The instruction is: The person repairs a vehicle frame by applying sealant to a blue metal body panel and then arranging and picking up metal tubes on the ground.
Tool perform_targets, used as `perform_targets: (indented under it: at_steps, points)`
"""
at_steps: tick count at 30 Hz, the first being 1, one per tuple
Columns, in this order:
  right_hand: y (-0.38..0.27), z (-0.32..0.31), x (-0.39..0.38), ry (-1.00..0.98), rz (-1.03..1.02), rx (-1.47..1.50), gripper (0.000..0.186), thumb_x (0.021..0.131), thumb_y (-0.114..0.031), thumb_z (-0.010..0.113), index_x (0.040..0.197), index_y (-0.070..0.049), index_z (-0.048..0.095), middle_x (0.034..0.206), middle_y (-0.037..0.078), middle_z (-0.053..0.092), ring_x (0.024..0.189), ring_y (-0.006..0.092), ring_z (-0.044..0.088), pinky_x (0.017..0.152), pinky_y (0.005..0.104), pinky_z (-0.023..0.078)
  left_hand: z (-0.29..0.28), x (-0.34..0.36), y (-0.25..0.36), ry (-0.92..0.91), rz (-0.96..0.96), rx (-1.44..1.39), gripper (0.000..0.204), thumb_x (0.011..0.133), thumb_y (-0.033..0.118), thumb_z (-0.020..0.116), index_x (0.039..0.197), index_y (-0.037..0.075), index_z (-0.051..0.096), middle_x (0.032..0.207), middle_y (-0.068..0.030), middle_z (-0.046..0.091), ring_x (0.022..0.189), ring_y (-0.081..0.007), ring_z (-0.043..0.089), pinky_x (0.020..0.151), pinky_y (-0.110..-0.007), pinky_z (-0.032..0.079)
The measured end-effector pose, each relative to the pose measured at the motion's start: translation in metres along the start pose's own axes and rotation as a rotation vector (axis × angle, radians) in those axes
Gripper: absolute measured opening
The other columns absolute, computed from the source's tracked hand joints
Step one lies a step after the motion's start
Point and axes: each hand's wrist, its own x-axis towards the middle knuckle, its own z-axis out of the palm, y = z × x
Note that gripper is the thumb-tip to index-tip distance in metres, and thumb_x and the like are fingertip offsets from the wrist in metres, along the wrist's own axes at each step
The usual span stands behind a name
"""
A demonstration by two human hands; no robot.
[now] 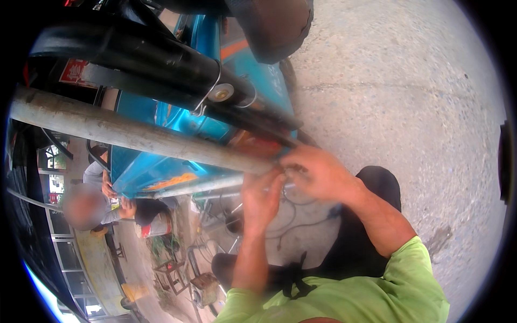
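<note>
My left hand (261,199) is raised under the end of a long grey pole (134,132), fingers closed. My right hand (318,172) is beside it at the same end, fingers curled; what both pinch there is blurred and hidden. Behind the pole are a turquoise body panel (129,172) with orange markings and a pale tube (210,185) along its lower edge. Above them runs a thick black metal beam (145,70) with wire loops (212,86) and a round washer (221,92).
A co-worker (99,177) in grey has both hands at the panel's left edge, near a white-red bucket (156,226). Cables (285,229), tools and a metal frame (172,274) lie on the floor below. Pale concrete (404,91) extends right. A dark padded shape (269,24) hangs at the top.
</note>
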Motion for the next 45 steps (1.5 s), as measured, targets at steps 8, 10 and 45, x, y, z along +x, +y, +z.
perform_targets:
  at_steps: [8, 10, 45]
  points:
    - [0.011, 0.002, 0.001, -0.065, 0.095, 0.191, 0.022, 0.079, -0.012, 0.076, 0.099, -0.003, 0.07, 0.093, 0.014, 0.066, 0.081, 0.0272, 0.07, 0.071, 0.0359, 0.055, 0.001, -0.002, -0.011, -0.001, -0.01, 0.025, 0.016, 0.087, 0.006, 0.074, 0.102, 0.0, 0.075, 0.108, -0.0145, 0.065, 0.099, -0.0268, 0.065, 0.087, -0.034, 0.051]
    - [0.007, 0.004, 0.002, -0.062, 0.147, 0.249, 0.021, 0.08, -0.012, 0.076, 0.098, -0.003, 0.07, 0.091, 0.013, 0.066, 0.08, 0.0259, 0.07, 0.07, 0.0353, 0.055, 0.001, -0.002, -0.012, 0.007, -0.008, 0.023, 0.016, 0.087, 0.006, 0.074, 0.102, 0.0, 0.075, 0.108, -0.0147, 0.064, 0.099, -0.0272, 0.065, 0.086, -0.035, 0.051]
    - [0.123, 0.169, -0.046, -0.28, 0.171, 0.116, 0.035, 0.098, -0.031, 0.058, 0.121, -0.005, 0.06, 0.114, 0.01, 0.066, 0.107, 0.0228, 0.064, 0.089, 0.0375, 0.052, -0.004, -0.001, -0.006, 0.128, -0.091, 0.112, 0.024, 0.082, 0.034, 0.076, 0.086, 0.01, 0.08, 0.094, -0.016, 0.06, 0.086, -0.0357, 0.063, 0.074, -0.044, 0.052]
